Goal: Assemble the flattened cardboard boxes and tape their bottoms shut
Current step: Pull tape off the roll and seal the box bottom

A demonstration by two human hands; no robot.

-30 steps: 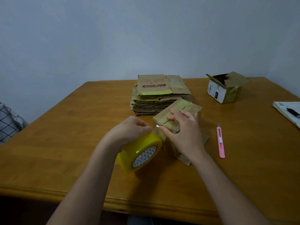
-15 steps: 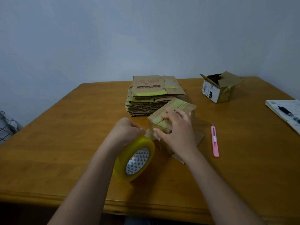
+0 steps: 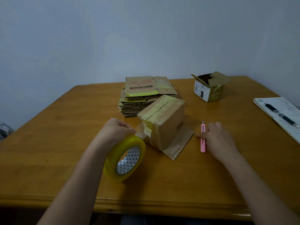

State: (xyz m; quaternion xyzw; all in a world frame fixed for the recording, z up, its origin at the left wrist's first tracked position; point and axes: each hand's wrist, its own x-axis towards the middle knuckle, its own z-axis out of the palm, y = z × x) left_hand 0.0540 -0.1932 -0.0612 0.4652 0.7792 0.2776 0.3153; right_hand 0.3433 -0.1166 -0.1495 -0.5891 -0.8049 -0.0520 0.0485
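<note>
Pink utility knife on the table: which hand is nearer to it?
Right. The right hand touches the pink utility knife; the left hand holds the yellow tape roll beyond the box.

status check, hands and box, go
Left hand grips tape roll, strip uncut on box. Right hand on pink cutter, grip unclear. Nothing in the way.

Wood table (image 3: 56,143) — flat box stack (image 3: 141,98), 2 boxes (image 3: 164,120), cutter (image 3: 203,138), notepad (image 3: 282,114).
</note>
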